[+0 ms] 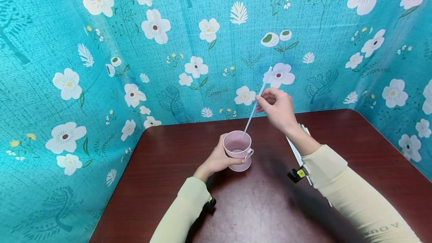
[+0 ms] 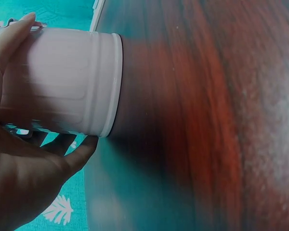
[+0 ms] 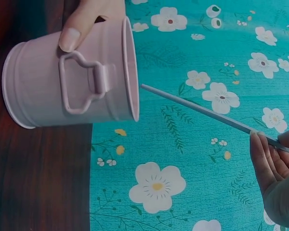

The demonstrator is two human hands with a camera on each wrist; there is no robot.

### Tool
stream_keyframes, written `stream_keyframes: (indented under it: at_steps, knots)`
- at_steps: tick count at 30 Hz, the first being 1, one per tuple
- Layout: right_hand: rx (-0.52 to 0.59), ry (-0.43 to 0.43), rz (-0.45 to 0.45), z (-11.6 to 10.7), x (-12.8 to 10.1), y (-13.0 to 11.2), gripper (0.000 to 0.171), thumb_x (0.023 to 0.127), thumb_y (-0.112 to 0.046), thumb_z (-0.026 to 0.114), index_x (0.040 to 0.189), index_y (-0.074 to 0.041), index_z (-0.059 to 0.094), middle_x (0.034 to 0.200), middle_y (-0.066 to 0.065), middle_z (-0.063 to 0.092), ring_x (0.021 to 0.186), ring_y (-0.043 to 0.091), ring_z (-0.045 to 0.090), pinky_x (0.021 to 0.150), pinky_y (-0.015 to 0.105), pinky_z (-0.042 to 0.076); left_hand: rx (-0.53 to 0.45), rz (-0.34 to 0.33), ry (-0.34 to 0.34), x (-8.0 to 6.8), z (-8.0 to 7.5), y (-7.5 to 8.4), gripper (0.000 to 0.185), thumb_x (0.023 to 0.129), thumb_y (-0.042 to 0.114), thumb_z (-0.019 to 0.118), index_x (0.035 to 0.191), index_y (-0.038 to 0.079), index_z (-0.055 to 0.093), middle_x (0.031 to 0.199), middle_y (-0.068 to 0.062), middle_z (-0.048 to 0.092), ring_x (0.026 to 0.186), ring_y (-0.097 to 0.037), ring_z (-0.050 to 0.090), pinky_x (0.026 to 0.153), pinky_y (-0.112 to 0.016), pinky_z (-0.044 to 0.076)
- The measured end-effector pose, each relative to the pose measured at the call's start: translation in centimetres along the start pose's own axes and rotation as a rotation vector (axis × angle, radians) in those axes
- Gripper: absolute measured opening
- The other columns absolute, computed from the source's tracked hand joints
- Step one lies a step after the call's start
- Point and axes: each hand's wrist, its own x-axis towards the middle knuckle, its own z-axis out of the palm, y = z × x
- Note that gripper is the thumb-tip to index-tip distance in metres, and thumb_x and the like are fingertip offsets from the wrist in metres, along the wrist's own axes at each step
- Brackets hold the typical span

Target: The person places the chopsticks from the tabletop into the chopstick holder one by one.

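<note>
- Pink cup (image 1: 237, 149): plastic, ribbed wall, one looped handle (image 3: 79, 83) on its right side; stands upright on the table (image 1: 256, 201), near the middle and toward the far edge.
- Left hand (image 1: 218, 159): wraps the cup from the left; fingers curled round the wall, thumb (image 3: 76, 28) pressed near the rim beside the handle.
- White stirring rod (image 1: 256, 102): thin and straight, possibly a straw; tilted, upper end leaning right and away, lower end dipped inside the cup mouth.
- Right hand (image 1: 277, 107): raised above and to the right of the cup; pinches the rod along its upper part between thumb and fingertips (image 3: 261, 154), fingers held close together.
- Table: dark reddish-brown wood grain, rounded far corners.
- Backdrop cloth (image 1: 101, 66): teal with white flowers, enclosing the table at left, far and right.
- Flat white item (image 1: 297, 153): lies on the table under the right forearm; mostly hidden, kind unclear.
- Sleeves (image 1: 351, 190): cream, on both arms.
</note>
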Motion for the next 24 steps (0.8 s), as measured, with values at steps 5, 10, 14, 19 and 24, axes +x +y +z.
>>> stream_keyframes:
  at_steps: [5,10,14,19,24]
  knots:
    - [-0.042,-0.002,0.005,0.3,-0.4,0.5,0.013,0.097,-0.012,0.072,0.097,0.001,0.068,0.082,0.016,0.074,0.065,0.017,0.073,0.062,0.02,0.056,0.012,0.003,0.001,0.1,0.6,0.1,0.1,0.071,0.01,0.094,0.149,0.013,0.032,0.139,-0.013,0.057,0.127,-0.033,0.055,0.108,-0.052,0.043]
    - [-0.024,-0.042,0.05,0.6,-0.9,0.9,0.013,0.096,-0.011,0.072,0.098,0.001,0.066,0.083,0.017,0.074,0.07,0.026,0.074,0.064,0.025,0.058,0.033,0.003,-0.005,0.2,1.1,0.3,0.099,0.071,0.016,0.095,0.148,0.017,0.033,0.135,-0.004,0.058,0.122,-0.023,0.057,0.107,-0.046,0.046]
    - [0.013,-0.1,0.079,0.9,-1.3,1.4,0.015,0.097,-0.01,0.07,0.099,0.005,0.065,0.086,0.021,0.074,0.073,0.033,0.075,0.066,0.031,0.061,0.045,-0.007,-0.006,0.3,1.4,0.4,0.1,0.069,0.019,0.096,0.147,0.021,0.033,0.132,0.001,0.059,0.12,-0.017,0.058,0.107,-0.045,0.046]
    - [-0.001,-0.136,0.095,1.4,-1.7,1.6,0.014,0.098,-0.003,0.066,0.098,0.011,0.063,0.087,0.027,0.073,0.076,0.043,0.074,0.064,0.027,0.06,0.066,-0.021,-0.007,0.5,1.7,0.4,0.101,0.068,0.021,0.097,0.147,0.024,0.034,0.131,0.003,0.06,0.12,-0.015,0.059,0.106,-0.039,0.045]
    - [-0.011,-0.147,0.101,1.6,-2.2,1.7,0.014,0.098,-0.003,0.067,0.096,0.01,0.063,0.086,0.027,0.073,0.077,0.044,0.074,0.064,0.024,0.058,0.07,-0.014,-0.015,0.6,2.1,0.6,0.1,0.07,0.021,0.096,0.147,0.023,0.033,0.134,-0.001,0.059,0.123,-0.021,0.058,0.106,-0.04,0.045]
